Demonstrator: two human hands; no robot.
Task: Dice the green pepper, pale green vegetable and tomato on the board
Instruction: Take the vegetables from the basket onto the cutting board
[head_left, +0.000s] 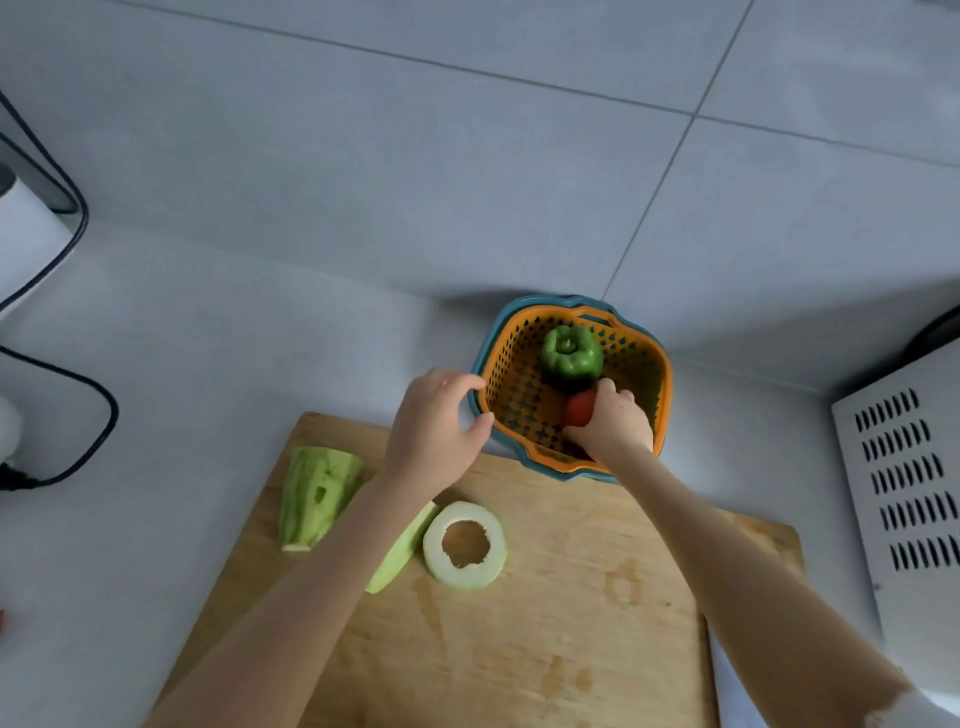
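An orange strainer basket in a blue bowl (660, 374) stands behind the wooden board (545, 623). Inside it sit a green pepper (571, 353) and a red tomato (579, 408). My right hand (615, 421) reaches into the basket and grips the tomato. My left hand (434, 426) hovers at the basket's left rim, fingers loosely curved around the edge without clearly holding it. On the board lie pieces of the pale green vegetable: a peeled chunk (317, 493), a hollow ring slice (465, 543) and a strip (402, 548) partly hidden under my left forearm.
A white vented appliance (904, 493) stands at the right of the counter. Black cables (78, 395) run along the left side next to a white object (26, 228). A tiled wall rises behind the basket.
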